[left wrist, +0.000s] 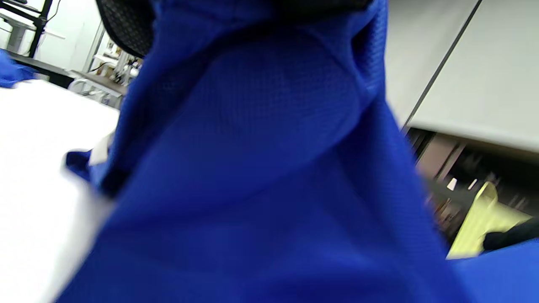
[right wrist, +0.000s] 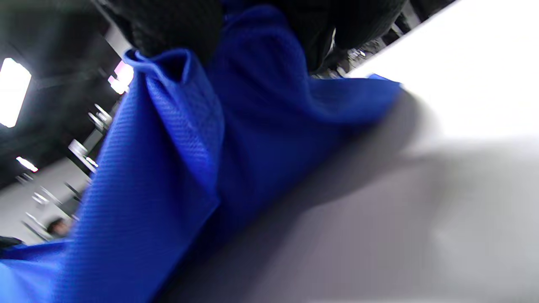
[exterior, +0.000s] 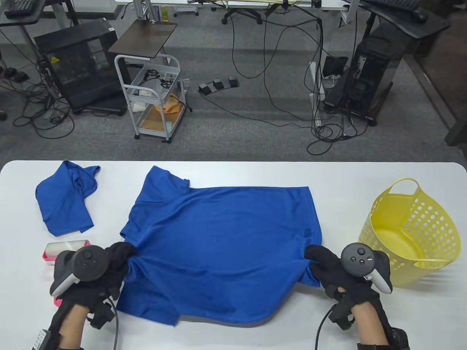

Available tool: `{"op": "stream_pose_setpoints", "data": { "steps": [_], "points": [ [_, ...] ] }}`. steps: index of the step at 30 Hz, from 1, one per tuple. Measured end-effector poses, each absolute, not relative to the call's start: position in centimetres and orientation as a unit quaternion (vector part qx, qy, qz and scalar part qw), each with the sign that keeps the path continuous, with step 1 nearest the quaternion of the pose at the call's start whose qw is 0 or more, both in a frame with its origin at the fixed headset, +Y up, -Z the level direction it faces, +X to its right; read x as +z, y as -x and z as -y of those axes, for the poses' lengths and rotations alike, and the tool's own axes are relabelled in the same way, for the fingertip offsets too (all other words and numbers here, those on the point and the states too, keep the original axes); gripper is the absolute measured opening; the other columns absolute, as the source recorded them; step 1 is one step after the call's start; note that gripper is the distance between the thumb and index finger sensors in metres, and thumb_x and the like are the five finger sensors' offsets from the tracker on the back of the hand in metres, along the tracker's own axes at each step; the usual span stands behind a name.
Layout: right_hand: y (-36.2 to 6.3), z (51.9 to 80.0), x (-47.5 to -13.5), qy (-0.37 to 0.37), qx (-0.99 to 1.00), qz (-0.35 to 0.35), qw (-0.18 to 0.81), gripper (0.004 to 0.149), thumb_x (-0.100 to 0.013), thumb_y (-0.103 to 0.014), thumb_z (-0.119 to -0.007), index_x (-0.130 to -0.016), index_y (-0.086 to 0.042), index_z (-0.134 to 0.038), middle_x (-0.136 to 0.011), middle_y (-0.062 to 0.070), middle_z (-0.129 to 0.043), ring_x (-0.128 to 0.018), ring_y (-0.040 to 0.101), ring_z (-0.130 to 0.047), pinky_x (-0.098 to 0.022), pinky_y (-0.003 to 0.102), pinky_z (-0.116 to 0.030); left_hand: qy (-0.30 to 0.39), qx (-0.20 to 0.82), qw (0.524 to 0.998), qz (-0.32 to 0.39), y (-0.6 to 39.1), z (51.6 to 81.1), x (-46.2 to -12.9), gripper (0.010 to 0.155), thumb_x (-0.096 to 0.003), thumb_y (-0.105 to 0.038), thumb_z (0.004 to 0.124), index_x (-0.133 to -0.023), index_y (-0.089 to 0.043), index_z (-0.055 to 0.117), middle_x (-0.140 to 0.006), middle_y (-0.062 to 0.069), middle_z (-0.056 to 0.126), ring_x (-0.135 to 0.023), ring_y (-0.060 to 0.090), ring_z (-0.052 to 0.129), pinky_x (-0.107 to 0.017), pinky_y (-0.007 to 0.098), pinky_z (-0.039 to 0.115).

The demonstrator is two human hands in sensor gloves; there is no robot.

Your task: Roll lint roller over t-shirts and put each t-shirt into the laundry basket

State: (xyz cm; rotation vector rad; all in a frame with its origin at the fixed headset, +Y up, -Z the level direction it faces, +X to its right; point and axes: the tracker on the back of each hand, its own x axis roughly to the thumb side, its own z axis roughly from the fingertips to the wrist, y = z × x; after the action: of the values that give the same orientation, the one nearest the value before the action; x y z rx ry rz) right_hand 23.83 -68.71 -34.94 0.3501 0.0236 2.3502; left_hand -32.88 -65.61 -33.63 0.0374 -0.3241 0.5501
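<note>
I am working over the white tabletop (exterior: 233, 175), and the largest thing on it is the blue t-shirt (exterior: 222, 248) spread across the middle, reaching down to the near edge. Its long axis is running left to right along the tabletop: the collar and sleeves are pointing toward the left end, the hem toward the right end where the yellow laundry basket (exterior: 412, 233) is standing, tipped a little, near the right edge. The basket is looking empty from here.

I judge the step in hand to be laying out or lifting this shirt, with the rolling not yet begun, since the roller is lying untouched. My left hand (exterior: 95, 266) is pinching a bunch of cloth at the shirt's near-left side, fingers (exterior: 122, 253) curled into the fabric; my right hand (exterior: 343, 266) is gripping the near-right corner the same way. Both wrist views are showing cloth gathered under the gloves.

A second blue t-shirt (exterior: 65, 197) is lying crumpled near the far-left corner, apart from the first. The pink lint roller (exterior: 65, 249) is lying by the left edge, just beside my left hand and partly hidden under it.

Next, I am thinking the cloth wants pulling flat, then my left hand letting go to take the roller.
</note>
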Motion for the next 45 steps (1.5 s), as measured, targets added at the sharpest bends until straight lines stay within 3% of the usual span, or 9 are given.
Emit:
{"op": "stream_pose_setpoints", "data": {
  "steps": [7,14,19,23,30,32,33,36,45],
  "points": [
    [-22.8,62.6,-35.8,-0.186,0.828,0.071,0.525,0.043,-0.051,-0.034,-0.065,-0.092,-0.033,-0.055,-0.094,0.005,-0.078,-0.082,0.034,-0.086,-0.061,0.053,-0.073,-0.116,0.415,0.881,0.194,31.5,60.4,-34.2,0.044,-0.0492,-0.039,0.06,-0.091,-0.028,0.053,-0.089,0.002,0.071,-0.076,0.022,0.089,-0.068,0.048,0.077],
    [-24.1,55.8,-36.0,-0.208,0.767,0.157,0.586,0.044,-0.052,-0.036,-0.064,-0.094,-0.029,-0.053,-0.071,-0.001,-0.087,-0.042,0.013,-0.101,-0.031,0.032,-0.093,-0.184,0.468,0.835,0.223,31.4,55.9,-33.7,0.043,-0.0493,-0.05,0.061,-0.086,-0.028,0.065,-0.057,-0.004,0.083,-0.019,0.004,0.088,-0.019,0.03,0.089],
    [-25.8,51.5,-38.9,-0.081,0.805,0.186,0.557,0.043,-0.057,-0.036,-0.067,-0.094,-0.018,-0.057,-0.059,-0.001,-0.093,-0.017,0.007,-0.1,-0.006,0.02,-0.091,-0.255,0.567,0.781,0.063,34.0,52.7,-35.0,0.042,-0.0488,-0.059,0.073,-0.057,-0.022,0.091,-0.028,-0.003,0.095,0.004,0.006,0.09,-0.001,0.031,0.088],
    [-26.4,52.0,-44.0,0.089,0.867,0.178,0.457,0.042,-0.058,-0.038,-0.071,-0.091,-0.013,-0.064,-0.049,-0.003,-0.097,-0.01,0.005,-0.1,0.0,0.019,-0.09,-0.122,0.574,0.802,-0.116,36.6,53.1,-41.2,0.049,-0.0505,-0.06,0.073,-0.042,-0.019,0.096,-0.019,0.0,0.1,0.01,0.012,0.093,0.002,0.036,0.089],
    [-22.8,62.6,-52.5,0.248,0.943,0.035,0.218,0.042,-0.057,-0.045,-0.068,-0.087,-0.016,-0.075,-0.047,-0.002,-0.102,-0.01,0.007,-0.102,-0.001,0.02,-0.092,0.059,0.375,0.879,-0.287,36.1,60.9,-51.3,0.061,-0.0475,-0.068,0.062,-0.055,-0.019,0.098,-0.031,0.003,0.104,0.003,0.013,0.098,-0.005,0.035,0.092],
    [-21.3,65.9,-53.5,0.25,0.957,-0.009,0.149,0.045,-0.056,-0.046,-0.066,-0.093,-0.02,-0.071,-0.066,0.005,-0.101,-0.035,0.018,-0.107,-0.021,0.03,-0.095,0.051,0.383,0.887,-0.252,35.8,63.8,-52.7,0.074,-0.0448,-0.069,0.058,-0.098,-0.019,0.07,-0.081,0.011,0.092,-0.052,0.027,0.108,-0.042,0.042,0.092],
    [-20.7,67.0,-53.7,0.246,0.962,-0.017,0.118,0.047,-0.056,-0.045,-0.065,-0.098,-0.024,-0.064,-0.084,0.006,-0.093,-0.058,0.026,-0.102,-0.038,0.038,-0.092,0.054,0.395,0.886,-0.237,35.6,64.7,-53.0,0.077,-0.0441,-0.067,0.061,-0.107,-0.025,0.049,-0.106,0.01,0.064,-0.09,0.038,0.082,-0.066,0.052,0.072],
    [-19.0,68.8,-54.1,0.212,0.975,-0.033,0.056,0.045,-0.056,-0.043,-0.066,-0.1,-0.033,-0.06,-0.104,0.007,-0.075,-0.086,0.036,-0.082,-0.058,0.052,-0.078,0.056,0.378,0.9,-0.211,35.2,66.8,-52.4,0.071,-0.0484,-0.055,0.069,-0.109,-0.029,0.044,-0.113,0.006,0.052,-0.103,0.042,0.062,-0.073,0.057,0.058],
    [-16.4,72.5,-56.3,0.164,0.98,-0.101,0.043,0.06,-0.052,-0.05,-0.073,-0.105,-0.035,-0.049,-0.084,-0.005,-0.085,-0.055,0.015,-0.093,-0.036,0.025,-0.086,0.285,0.2,0.927,-0.139,30.3,72.8,-47.4,0.071,-0.0501,-0.055,0.073,-0.11,-0.029,0.047,-0.117,0.009,0.044,-0.108,0.045,0.055,-0.076,0.06,0.054]
  ]
}}
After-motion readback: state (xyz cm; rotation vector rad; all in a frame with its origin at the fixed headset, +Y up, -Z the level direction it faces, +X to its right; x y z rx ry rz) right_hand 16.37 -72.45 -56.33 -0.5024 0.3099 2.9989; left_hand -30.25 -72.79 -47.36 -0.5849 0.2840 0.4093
